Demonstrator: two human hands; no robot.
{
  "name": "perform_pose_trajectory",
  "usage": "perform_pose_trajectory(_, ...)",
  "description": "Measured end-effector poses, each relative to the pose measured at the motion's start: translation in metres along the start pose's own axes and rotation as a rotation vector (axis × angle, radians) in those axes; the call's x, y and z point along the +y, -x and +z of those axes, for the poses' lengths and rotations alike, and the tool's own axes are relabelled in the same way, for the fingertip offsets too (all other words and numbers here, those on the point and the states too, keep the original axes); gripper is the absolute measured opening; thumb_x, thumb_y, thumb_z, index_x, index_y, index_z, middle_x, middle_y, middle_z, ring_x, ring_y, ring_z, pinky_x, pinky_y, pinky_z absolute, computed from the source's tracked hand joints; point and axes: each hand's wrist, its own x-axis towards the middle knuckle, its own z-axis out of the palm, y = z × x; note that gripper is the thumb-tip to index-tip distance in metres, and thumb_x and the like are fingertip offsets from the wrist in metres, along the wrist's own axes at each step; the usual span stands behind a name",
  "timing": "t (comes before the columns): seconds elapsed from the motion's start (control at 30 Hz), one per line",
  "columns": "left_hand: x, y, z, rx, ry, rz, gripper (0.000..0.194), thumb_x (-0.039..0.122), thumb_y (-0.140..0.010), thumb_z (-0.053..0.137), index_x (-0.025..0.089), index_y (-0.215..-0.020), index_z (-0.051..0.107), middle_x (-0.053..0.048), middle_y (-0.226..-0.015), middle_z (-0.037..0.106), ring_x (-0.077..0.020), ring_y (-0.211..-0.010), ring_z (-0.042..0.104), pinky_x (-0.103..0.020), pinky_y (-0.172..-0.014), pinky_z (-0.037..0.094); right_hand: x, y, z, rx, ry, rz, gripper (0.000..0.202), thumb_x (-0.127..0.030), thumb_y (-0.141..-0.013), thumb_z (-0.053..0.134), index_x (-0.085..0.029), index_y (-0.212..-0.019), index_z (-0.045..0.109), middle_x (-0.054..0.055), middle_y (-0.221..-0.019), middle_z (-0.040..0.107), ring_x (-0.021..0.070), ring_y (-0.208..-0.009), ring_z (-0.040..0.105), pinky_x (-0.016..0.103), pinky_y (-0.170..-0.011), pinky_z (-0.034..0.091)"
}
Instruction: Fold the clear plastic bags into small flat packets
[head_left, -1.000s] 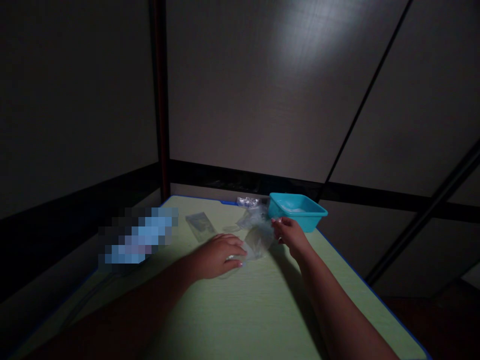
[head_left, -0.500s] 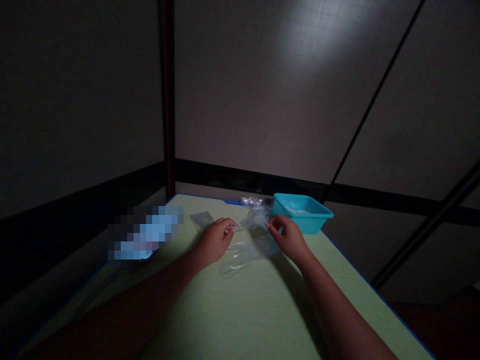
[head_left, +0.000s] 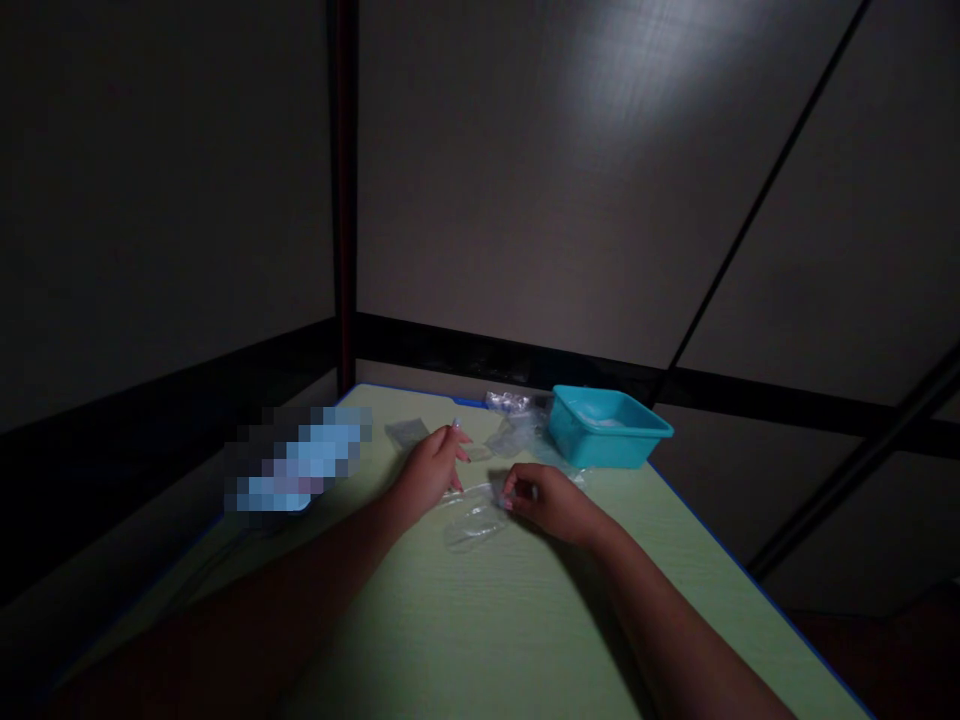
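Observation:
My right hand (head_left: 551, 500) is pinched at the edge of a clear plastic bag (head_left: 472, 528) that lies flat on the pale green table. Across from it, my left hand (head_left: 431, 468) has its fingers spread and holds nothing I can see. Just past the left hand rests a small flat clear packet (head_left: 406, 433). More crumpled clear plastic (head_left: 517, 432) lies behind and between the hands, against the basket.
A teal plastic basket (head_left: 609, 448) stands at the back right of the table (head_left: 450, 630), with something clear inside. At the left edge a bluish object (head_left: 307, 465) is blurred out. Dark panels (head_left: 510, 200) rise behind the table.
My right hand has come left and nearer, down to the plastic bag. My left hand's fingers have gone from a pinch to spread apart.

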Motion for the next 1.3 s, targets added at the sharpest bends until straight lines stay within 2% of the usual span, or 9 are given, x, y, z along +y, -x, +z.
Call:
perform_pose_trajectory(0.1, 0.005, -0.002, -0.002, 0.089, 0.068, 0.001, 0.048, 0.055, -0.085, 0.026, 0.015, -0.084, 0.053, 0.001, -0.067, 0.055, -0.0067, -0.035, 0.049, -0.02, -0.04, 0.039, -0.02, 0.004, -0.007, -0.105, -0.12, -0.042, 0.021, -0.034, -0.079, 0.055, -0.016, -0.08, 0.064, 0.003, -0.077, 0.063, 0.0131, -0.07, 0.054, 0.022, -0.064, 0.041)
perform_pose_trajectory(0.2, 0.01, -0.001, -0.004, 0.126, 0.116, -0.007, 0.053, 0.061, -0.083, 0.026, 0.015, -0.081, 0.052, 0.001, -0.065, 0.055, -0.0076, -0.036, 0.049, -0.021, -0.041, 0.04, -0.036, 0.01, -0.017, -0.376, -0.214, -0.131, 0.029, -0.037, -0.082, 0.052, -0.018, -0.098, 0.065, 0.005, -0.1, 0.064, 0.0161, -0.093, 0.056, 0.028, -0.084, 0.041)
perform_pose_trajectory(0.3, 0.01, -0.001, -0.003, 0.112, 0.139, -0.009, 0.055, 0.063, -0.082, 0.024, 0.015, -0.08, 0.052, 0.001, -0.064, 0.055, -0.0083, -0.037, 0.05, -0.022, -0.042, 0.04, -0.04, 0.016, -0.024, -0.644, -0.192, -0.227, 0.037, -0.034, -0.081, 0.055, -0.025, -0.116, 0.057, 0.005, -0.122, 0.055, 0.0184, -0.124, 0.036, 0.036, -0.104, 0.022)
perform_pose_trajectory(0.37, 0.008, 0.0, -0.003, 0.089, 0.134, 0.003, 0.056, 0.063, -0.082, 0.023, 0.015, -0.081, 0.052, 0.001, -0.064, 0.054, -0.0085, -0.038, 0.051, -0.023, -0.043, 0.041, -0.039, 0.019, -0.026, -0.713, -0.123, -0.222, 0.043, -0.034, -0.079, 0.058, -0.029, -0.121, 0.052, 0.003, -0.134, 0.043, 0.0199, -0.132, 0.021, 0.04, -0.107, 0.01)
perform_pose_trajectory(0.5, 0.005, 0.0, -0.002, 0.058, 0.121, 0.021, 0.057, 0.062, -0.083, 0.022, 0.015, -0.081, 0.053, 0.001, -0.065, 0.054, -0.0088, -0.039, 0.052, -0.023, -0.045, 0.041, -0.037, 0.02, -0.025, -0.744, -0.014, -0.132, 0.048, -0.035, -0.079, 0.057, -0.033, -0.126, 0.045, 0.001, -0.144, 0.023, 0.0217, -0.134, 0.007, 0.046, -0.107, -0.003)
perform_pose_trajectory(0.87, 0.009, 0.004, 0.0, 0.005, 0.04, 0.028, 0.052, 0.058, -0.085, 0.025, 0.015, -0.076, 0.054, 0.0, -0.064, 0.056, -0.0101, -0.044, 0.054, -0.023, -0.049, 0.044, -0.039, 0.02, -0.022, -0.664, -0.047, -0.087, 0.047, -0.033, -0.081, 0.055, -0.032, -0.126, 0.045, 0.001, -0.139, 0.034, 0.0201, -0.133, 0.017, 0.044, -0.108, -0.001)
perform_pose_trajectory(1.1, 0.016, 0.014, 0.0, -0.272, 0.001, 0.102, 0.046, 0.051, -0.087, 0.028, 0.015, -0.08, 0.057, -0.001, -0.064, 0.058, -0.0136, -0.06, 0.057, -0.024, -0.06, 0.045, -0.036, 0.017, -0.02, -0.563, -0.175, -0.106, 0.041, -0.036, -0.083, 0.051, -0.025, -0.123, 0.051, 0.004, -0.129, 0.049, 0.0184, -0.121, 0.04, 0.033, -0.102, 0.027)
perform_pose_trajectory(1.23, 0.011, 0.018, -0.006, -0.513, -0.267, 0.277, 0.033, 0.044, -0.08, 0.05, 0.018, -0.099, 0.058, -0.004, -0.087, 0.06, -0.0177, -0.082, 0.056, -0.027, -0.071, 0.044, -0.027, 0.014, -0.019, -0.541, -0.263, -0.044, 0.042, -0.037, -0.083, 0.049, -0.021, -0.122, 0.052, 0.004, -0.123, 0.054, 0.0176, -0.109, 0.05, 0.031, -0.095, 0.036)
perform_pose_trajectory(1.3, 0.009, 0.018, -0.01, -0.572, -0.431, 0.38, 0.047, 0.042, -0.072, 0.061, 0.022, -0.113, 0.052, -0.005, -0.097, 0.058, -0.0218, -0.095, 0.052, -0.031, -0.081, 0.042, -0.023, 0.012, -0.019, -0.556, -0.299, -0.026, 0.041, -0.037, -0.084, 0.048, -0.019, -0.12, 0.054, 0.004, -0.117, 0.058, 0.0169, -0.105, 0.052, 0.031, -0.093, 0.037)
